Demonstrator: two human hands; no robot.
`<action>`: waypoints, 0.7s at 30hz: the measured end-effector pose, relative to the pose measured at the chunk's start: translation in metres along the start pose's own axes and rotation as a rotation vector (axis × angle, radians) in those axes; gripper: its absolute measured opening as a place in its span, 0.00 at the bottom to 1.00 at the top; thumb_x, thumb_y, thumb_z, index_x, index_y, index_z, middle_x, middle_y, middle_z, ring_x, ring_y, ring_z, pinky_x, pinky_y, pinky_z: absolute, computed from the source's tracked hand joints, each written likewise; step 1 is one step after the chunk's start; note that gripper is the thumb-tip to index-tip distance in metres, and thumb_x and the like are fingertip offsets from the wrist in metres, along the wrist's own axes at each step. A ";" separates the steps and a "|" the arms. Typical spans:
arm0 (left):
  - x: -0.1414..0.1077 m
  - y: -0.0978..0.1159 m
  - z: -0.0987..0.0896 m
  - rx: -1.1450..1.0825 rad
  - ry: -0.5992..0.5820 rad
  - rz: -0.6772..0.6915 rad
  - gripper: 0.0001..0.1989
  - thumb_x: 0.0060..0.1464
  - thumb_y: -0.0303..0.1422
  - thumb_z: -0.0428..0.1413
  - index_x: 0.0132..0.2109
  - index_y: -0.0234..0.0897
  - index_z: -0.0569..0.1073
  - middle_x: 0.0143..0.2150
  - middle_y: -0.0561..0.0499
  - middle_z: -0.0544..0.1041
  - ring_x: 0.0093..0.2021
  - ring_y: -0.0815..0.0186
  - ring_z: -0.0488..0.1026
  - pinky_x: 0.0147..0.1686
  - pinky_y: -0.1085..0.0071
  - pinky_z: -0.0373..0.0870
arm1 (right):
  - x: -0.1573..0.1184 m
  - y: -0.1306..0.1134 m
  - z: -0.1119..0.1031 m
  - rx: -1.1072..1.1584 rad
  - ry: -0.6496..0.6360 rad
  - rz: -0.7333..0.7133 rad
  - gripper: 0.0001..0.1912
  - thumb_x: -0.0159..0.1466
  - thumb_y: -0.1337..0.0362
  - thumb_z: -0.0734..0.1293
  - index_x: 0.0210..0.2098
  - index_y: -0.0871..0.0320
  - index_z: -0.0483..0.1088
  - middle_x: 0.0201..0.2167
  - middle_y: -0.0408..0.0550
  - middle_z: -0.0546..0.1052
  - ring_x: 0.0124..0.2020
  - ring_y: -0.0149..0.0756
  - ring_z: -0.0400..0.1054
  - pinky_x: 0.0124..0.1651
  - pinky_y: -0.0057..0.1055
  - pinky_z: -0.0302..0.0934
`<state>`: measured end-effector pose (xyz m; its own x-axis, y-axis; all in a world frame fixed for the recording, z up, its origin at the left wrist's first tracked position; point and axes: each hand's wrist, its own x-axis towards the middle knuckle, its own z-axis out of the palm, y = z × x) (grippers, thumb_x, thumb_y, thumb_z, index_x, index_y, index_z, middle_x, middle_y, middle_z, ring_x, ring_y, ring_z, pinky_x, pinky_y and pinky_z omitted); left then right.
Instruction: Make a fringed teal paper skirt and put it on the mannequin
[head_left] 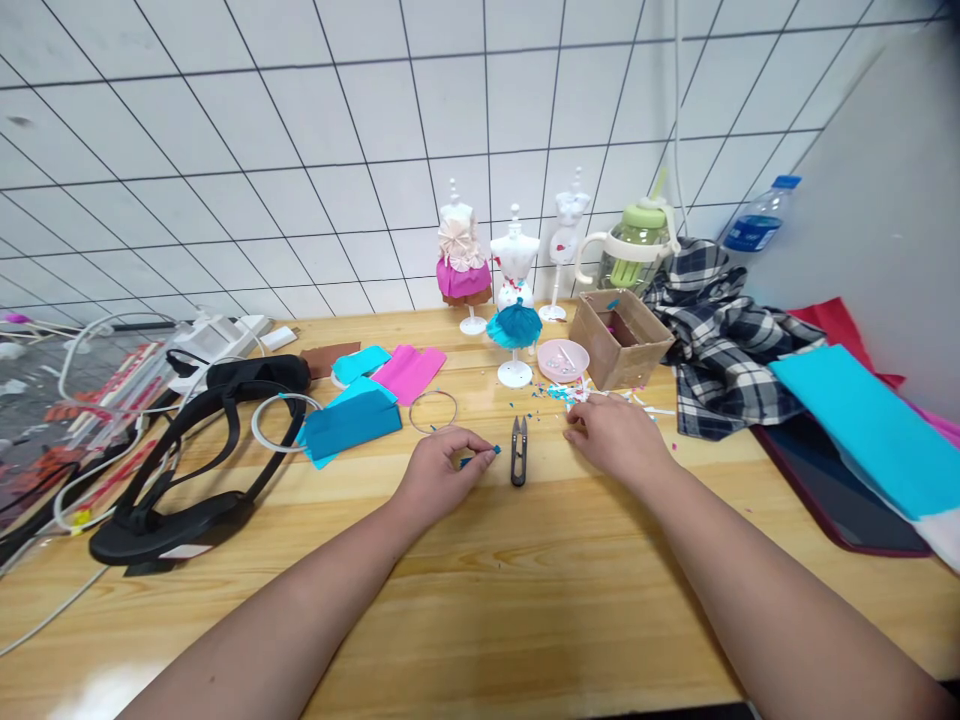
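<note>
My left hand (444, 470) rests on the wooden table, its thumb and fingers pinched on a small piece of blue paper (496, 450). Thread snips (518, 455) lie between my hands, blades pointing away. My right hand (621, 436) is at the near edge of a pile of paper scraps (568, 392), fingers curled and drawn together; whatever they may hold is hidden. Behind the snips stands a white mini dress form (515, 250) with a blue paper skirt (515, 325). A pink dish (563, 361) of small bits sits beside the scraps.
Cardboard box (621, 345), green-lidded jug (639, 245) and plaid cloth (720, 330) stand back right. Two more dress forms (463, 260) are behind. Folded blue paper (354, 420), a wire ring (433, 411) and a black headset (195, 500) lie left. A tablet (840, 490) lies right.
</note>
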<state>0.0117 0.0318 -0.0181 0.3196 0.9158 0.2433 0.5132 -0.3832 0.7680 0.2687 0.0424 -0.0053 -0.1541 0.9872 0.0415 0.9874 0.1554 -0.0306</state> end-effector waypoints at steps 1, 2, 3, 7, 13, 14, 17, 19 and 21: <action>0.000 0.000 0.000 0.006 0.004 -0.005 0.05 0.53 0.34 0.58 0.31 0.39 0.77 0.33 0.49 0.81 0.36 0.62 0.77 0.39 0.67 0.71 | 0.000 0.000 0.001 -0.004 -0.006 -0.002 0.10 0.62 0.59 0.65 0.38 0.55 0.78 0.38 0.52 0.79 0.43 0.47 0.70 0.40 0.36 0.57; 0.000 0.001 0.000 0.010 0.005 -0.007 0.06 0.53 0.34 0.58 0.31 0.39 0.77 0.32 0.49 0.81 0.36 0.62 0.77 0.38 0.67 0.71 | 0.001 -0.001 0.003 -0.006 -0.010 -0.003 0.10 0.63 0.60 0.65 0.38 0.55 0.78 0.38 0.53 0.79 0.43 0.47 0.70 0.40 0.36 0.57; 0.000 0.001 0.000 0.012 0.006 -0.008 0.06 0.53 0.35 0.58 0.31 0.39 0.77 0.32 0.50 0.81 0.36 0.62 0.77 0.38 0.67 0.71 | 0.001 -0.002 0.004 -0.011 -0.010 -0.006 0.10 0.63 0.61 0.65 0.37 0.55 0.78 0.38 0.53 0.79 0.43 0.47 0.70 0.40 0.36 0.57; -0.001 0.002 0.000 0.015 0.007 0.006 0.05 0.53 0.34 0.59 0.31 0.39 0.77 0.32 0.50 0.82 0.36 0.62 0.78 0.39 0.66 0.72 | 0.002 -0.007 0.010 -0.077 -0.003 -0.021 0.12 0.66 0.65 0.62 0.37 0.60 0.77 0.38 0.59 0.78 0.44 0.49 0.69 0.41 0.37 0.58; -0.001 0.004 -0.002 0.015 0.007 -0.012 0.05 0.53 0.34 0.59 0.31 0.39 0.77 0.32 0.50 0.82 0.35 0.62 0.78 0.39 0.67 0.72 | 0.001 -0.014 0.020 -0.051 0.027 -0.023 0.14 0.67 0.70 0.57 0.43 0.68 0.73 0.42 0.66 0.75 0.46 0.52 0.67 0.45 0.40 0.58; -0.001 0.004 -0.002 0.015 0.005 -0.015 0.05 0.53 0.34 0.59 0.31 0.39 0.77 0.32 0.51 0.82 0.35 0.62 0.78 0.39 0.67 0.72 | 0.001 -0.013 0.020 -0.026 0.026 -0.019 0.13 0.67 0.70 0.57 0.42 0.67 0.72 0.42 0.65 0.75 0.46 0.51 0.67 0.45 0.40 0.57; -0.001 0.003 -0.002 0.025 0.002 -0.016 0.05 0.53 0.33 0.59 0.31 0.39 0.77 0.32 0.51 0.82 0.35 0.62 0.78 0.39 0.67 0.72 | 0.005 -0.006 0.018 0.115 0.052 0.001 0.11 0.67 0.69 0.57 0.40 0.63 0.71 0.40 0.59 0.76 0.43 0.45 0.67 0.44 0.37 0.57; 0.000 0.003 -0.001 0.031 0.004 -0.012 0.05 0.53 0.33 0.59 0.31 0.39 0.78 0.32 0.51 0.82 0.35 0.62 0.78 0.40 0.67 0.72 | 0.009 0.002 0.015 0.320 0.111 0.031 0.10 0.67 0.67 0.57 0.38 0.61 0.70 0.38 0.54 0.76 0.40 0.42 0.67 0.42 0.35 0.57; 0.000 0.002 -0.001 0.027 0.012 -0.011 0.05 0.53 0.33 0.59 0.31 0.39 0.78 0.32 0.51 0.82 0.35 0.62 0.78 0.40 0.67 0.72 | 0.012 0.006 0.013 0.618 0.152 0.065 0.10 0.65 0.62 0.60 0.35 0.60 0.70 0.34 0.50 0.76 0.37 0.39 0.66 0.40 0.33 0.57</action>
<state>0.0122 0.0306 -0.0158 0.3044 0.9213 0.2422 0.5376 -0.3760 0.7547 0.2722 0.0554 -0.0178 -0.0426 0.9862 0.1600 0.7841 0.1323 -0.6064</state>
